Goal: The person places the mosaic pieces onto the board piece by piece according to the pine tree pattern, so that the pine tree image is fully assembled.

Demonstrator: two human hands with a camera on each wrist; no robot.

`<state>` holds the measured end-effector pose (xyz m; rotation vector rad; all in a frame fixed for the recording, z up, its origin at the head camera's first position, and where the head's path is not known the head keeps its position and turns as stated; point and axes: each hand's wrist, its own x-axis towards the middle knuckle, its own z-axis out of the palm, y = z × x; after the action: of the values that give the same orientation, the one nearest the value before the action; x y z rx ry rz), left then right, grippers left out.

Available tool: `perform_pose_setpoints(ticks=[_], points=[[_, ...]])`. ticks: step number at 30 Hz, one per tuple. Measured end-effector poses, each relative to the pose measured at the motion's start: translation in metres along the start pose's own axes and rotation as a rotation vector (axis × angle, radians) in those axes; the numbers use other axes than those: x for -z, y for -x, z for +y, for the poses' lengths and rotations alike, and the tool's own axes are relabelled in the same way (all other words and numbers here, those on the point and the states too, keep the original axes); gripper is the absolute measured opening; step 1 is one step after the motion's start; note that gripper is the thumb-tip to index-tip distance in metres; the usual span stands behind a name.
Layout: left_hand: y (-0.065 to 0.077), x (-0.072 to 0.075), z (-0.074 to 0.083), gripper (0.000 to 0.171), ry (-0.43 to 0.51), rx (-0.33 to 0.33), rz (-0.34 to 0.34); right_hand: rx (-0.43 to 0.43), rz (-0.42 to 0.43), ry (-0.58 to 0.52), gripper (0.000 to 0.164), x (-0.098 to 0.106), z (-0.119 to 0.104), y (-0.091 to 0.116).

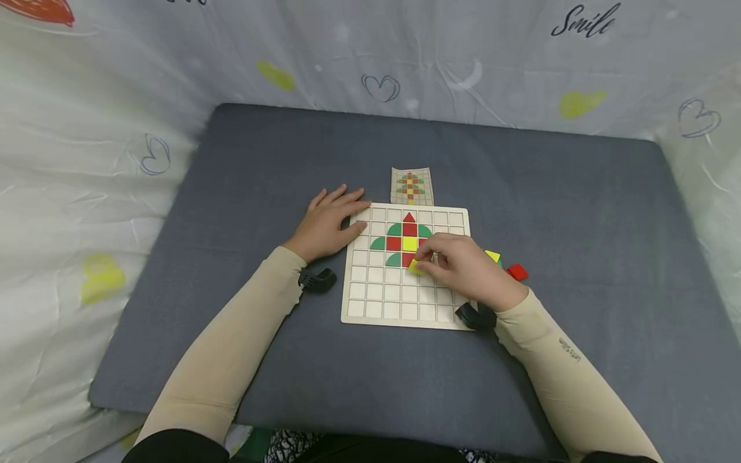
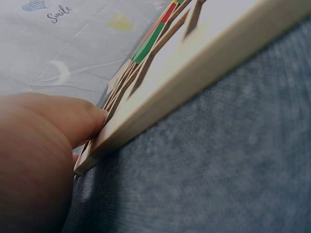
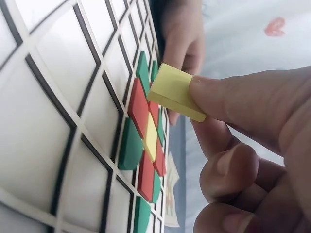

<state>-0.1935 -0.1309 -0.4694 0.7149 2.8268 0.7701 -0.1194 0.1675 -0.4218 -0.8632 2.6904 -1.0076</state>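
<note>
A white grid board (image 1: 370, 292) lies on the table, with red, green and yellow tiles set in its upper middle cells. My right hand (image 1: 466, 267) pinches a yellow square tile (image 3: 172, 92) between thumb and finger, just above the board below a red tile. In the right wrist view the held tile is tilted and apart from the grid. Straight fingers of my left hand (image 1: 327, 225) rest at the board's upper left edge. Part of the pattern on the right is hidden behind the right hand in the head view.
Behind the board, touching or close to its far edge, lies a pattern card (image 1: 428, 193) showing a tree-like figure. Loose tiles lie right of the board, among them a red tile (image 1: 518, 272) and a yellow tile (image 1: 493, 256). A grey cloth (image 1: 278, 154) covers the table.
</note>
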Motion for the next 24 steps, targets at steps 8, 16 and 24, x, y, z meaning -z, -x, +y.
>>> perform_pose_setpoints(ticks=[8,16,24], points=[[-0.001,-0.001,0.000,0.053,0.001,-0.001,0.000,0.021,-0.043,-0.022,0.007,-0.010,0.000,-0.001],[-0.001,-0.002,0.002,0.053,0.005,0.013,-0.007,0.046,-0.064,0.009,0.006,-0.016,0.001,-0.002],[-0.001,-0.003,0.000,0.053,0.007,0.005,-0.003,0.084,-0.046,0.018,0.007,-0.019,0.004,-0.002]])
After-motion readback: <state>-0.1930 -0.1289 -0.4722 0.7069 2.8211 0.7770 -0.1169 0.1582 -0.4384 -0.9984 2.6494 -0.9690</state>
